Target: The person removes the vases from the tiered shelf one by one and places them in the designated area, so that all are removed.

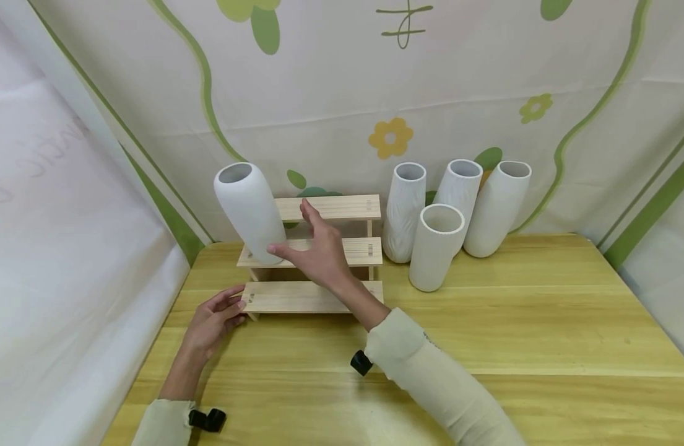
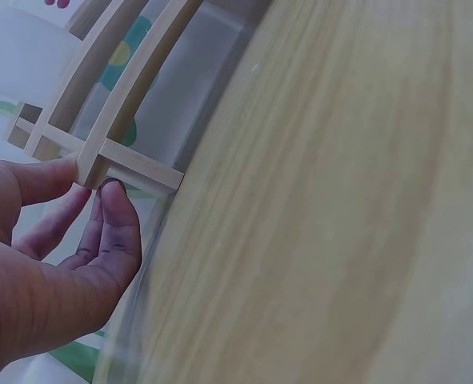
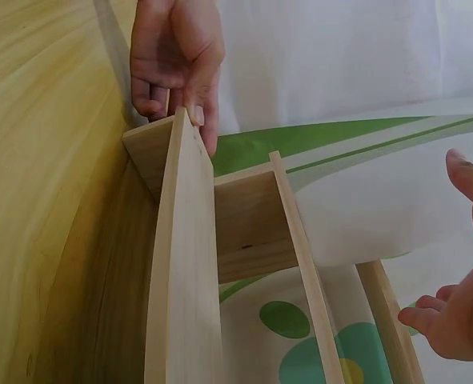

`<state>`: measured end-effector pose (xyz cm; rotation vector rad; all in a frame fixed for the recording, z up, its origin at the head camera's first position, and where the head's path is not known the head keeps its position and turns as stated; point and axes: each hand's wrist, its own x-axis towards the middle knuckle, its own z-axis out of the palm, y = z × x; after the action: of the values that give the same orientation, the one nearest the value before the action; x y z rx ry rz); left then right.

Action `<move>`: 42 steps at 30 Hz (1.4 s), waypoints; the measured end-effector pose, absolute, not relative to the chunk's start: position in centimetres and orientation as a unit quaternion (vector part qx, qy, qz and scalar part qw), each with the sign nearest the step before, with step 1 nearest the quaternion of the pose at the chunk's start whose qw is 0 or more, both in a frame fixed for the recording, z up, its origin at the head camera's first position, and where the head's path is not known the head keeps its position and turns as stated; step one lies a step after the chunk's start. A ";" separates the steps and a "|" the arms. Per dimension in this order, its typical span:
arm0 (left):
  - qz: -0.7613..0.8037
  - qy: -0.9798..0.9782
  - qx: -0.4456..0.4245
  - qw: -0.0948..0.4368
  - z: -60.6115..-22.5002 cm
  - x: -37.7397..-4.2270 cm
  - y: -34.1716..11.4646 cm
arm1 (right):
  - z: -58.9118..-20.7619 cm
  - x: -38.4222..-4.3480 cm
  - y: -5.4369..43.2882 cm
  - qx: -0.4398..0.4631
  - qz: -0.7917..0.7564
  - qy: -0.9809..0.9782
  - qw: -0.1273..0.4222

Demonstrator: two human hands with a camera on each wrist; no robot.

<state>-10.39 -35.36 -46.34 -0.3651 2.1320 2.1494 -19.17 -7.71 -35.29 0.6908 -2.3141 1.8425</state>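
Observation:
A three-tier wooden stand [image 1: 314, 297] rests on the table. My left hand [image 1: 215, 323] pinches the left end of its lowest board, thumb above and fingers beneath; the left wrist view shows the same hand [image 2: 68, 256] at the board's corner. On the middle tier's left end stands a smooth white vase [image 1: 249, 210], its mouth facing up. Beside it, my right hand [image 1: 321, 253] is spread with thumb and fingers apart, holding nothing. In the right wrist view this hand [image 3: 456, 296] shows at the right edge, near the pale vase [image 3: 372, 200].
Several more white vases stand right of the stand: a ribbed one [image 1: 436, 248] in front, a leaf-textured one [image 1: 403, 214], another textured one [image 1: 461, 176] and a smooth one [image 1: 497, 210]. A flower-printed cloth [image 1: 319, 93] hangs behind the wooden table [image 1: 514, 334].

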 end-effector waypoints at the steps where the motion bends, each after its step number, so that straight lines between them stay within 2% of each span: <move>1: 0.704 0.699 -0.119 0.047 -46.3 -10.4 -35.4 | -35.3 -19.2 -8.0 0.228 0.604 -0.762 0.052; 20: 0.701 0.702 -0.117 0.049 -46.3 -10.5 -35.2 | -35.6 -19.4 -11.1 0.249 0.569 -0.779 0.084; 42: 0.693 0.708 -0.130 0.048 -46.1 -10.3 -35.3 | -35.6 -21.0 -12.8 0.251 0.556 -0.787 0.092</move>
<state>-10.28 -35.30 -46.10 -0.3970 2.1577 2.1114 -21.04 -12.83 -35.57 0.7455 -2.3373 1.6529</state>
